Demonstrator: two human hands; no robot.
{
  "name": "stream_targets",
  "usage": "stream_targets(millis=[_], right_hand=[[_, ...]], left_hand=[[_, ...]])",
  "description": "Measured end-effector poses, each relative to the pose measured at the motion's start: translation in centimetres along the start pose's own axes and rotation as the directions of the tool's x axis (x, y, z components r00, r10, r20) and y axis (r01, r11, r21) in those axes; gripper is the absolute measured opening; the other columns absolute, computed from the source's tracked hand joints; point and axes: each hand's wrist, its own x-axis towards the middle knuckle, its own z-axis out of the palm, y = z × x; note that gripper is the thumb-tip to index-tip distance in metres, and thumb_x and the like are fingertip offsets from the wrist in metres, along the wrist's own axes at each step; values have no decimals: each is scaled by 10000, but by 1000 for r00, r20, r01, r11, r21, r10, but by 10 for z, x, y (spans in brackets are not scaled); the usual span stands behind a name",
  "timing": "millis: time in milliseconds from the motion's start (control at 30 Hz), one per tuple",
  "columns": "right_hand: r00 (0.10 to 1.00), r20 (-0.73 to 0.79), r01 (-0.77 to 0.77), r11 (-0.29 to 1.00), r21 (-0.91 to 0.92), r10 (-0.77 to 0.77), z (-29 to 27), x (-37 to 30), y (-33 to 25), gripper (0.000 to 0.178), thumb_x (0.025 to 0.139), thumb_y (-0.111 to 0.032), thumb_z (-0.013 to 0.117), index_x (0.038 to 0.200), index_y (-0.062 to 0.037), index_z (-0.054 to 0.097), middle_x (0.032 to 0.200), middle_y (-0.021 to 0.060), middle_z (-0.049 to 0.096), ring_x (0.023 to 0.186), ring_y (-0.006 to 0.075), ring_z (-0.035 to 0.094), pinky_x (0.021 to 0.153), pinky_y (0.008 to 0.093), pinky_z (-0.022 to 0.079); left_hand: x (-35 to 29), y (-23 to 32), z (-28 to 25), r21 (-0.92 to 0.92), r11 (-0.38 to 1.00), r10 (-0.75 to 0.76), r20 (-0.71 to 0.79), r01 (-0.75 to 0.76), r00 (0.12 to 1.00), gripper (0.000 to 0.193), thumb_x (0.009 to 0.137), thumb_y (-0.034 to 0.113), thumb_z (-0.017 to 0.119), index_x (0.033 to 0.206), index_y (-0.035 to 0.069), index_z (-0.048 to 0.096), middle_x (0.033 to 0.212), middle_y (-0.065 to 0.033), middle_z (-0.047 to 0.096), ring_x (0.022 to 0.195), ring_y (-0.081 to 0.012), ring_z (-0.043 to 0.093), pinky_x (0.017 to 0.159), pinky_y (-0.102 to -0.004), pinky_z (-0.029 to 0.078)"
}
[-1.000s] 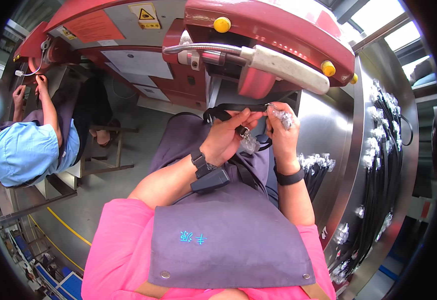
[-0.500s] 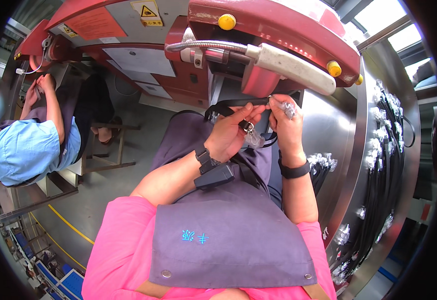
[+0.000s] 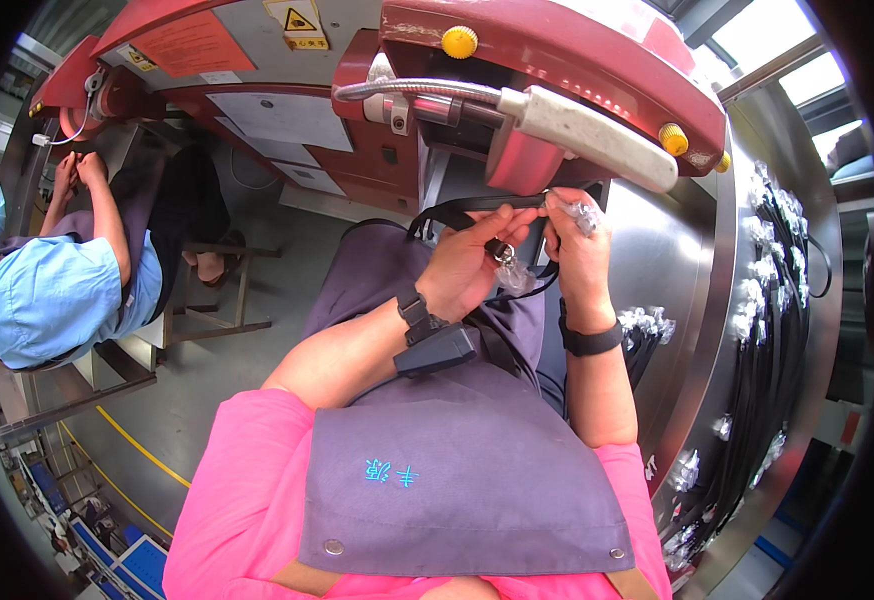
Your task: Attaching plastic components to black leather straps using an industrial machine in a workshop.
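My left hand (image 3: 464, 265) pinches a narrow black strap (image 3: 447, 213) between thumb and fingers, just below the wheel of a red machine. A metal clasp (image 3: 503, 253) in clear plastic wrap hangs by that hand's fingers. My right hand (image 3: 581, 262) is closed on the strap's other end, where a bunch of clear plastic wrap (image 3: 585, 216) sticks out over the fingers. Between the two hands the strap runs nearly level. Part of it loops down behind my left hand, and the exact fingertip contact is partly hidden.
Above my hands are the machine's reddish wheel (image 3: 523, 165) and a pale lamp arm (image 3: 592, 138). To the right, a metal table (image 3: 682, 300) bears several black straps (image 3: 777, 290) with plastic-wrapped ends. At left sits a co-worker in a blue shirt (image 3: 62, 300) near a metal frame stool (image 3: 227, 290).
Both my hands have shifted very slightly to the right, still gripping the strap. The co-worker's head has turned a little and their hands have moved slightly.
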Motion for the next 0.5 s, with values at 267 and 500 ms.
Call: stream_targets(millis=[267,500], right_hand=[[985,26,170,983,62,-172,-11,-9,9,86,906,-46,605,983,-9,619,610,-19,482,509,43,423,439,195,300],[983,63,168,985,47,-171,-8,-10,12,92,917,-65,611,990,-9,620,632,-26,499,511,34,417,447,196,293]], left_hand=[[-9,1,11,61,998,-1,43,-2,999,101,931,100,609,945,8,647,1069,-149,668,1026,-200,647,881,-288,530],[-9,1,3,45,999,-28,-13,29,1000,116,947,94,580,968,-5,637,1089,-158,657,1035,-198,642,893,-289,532]])
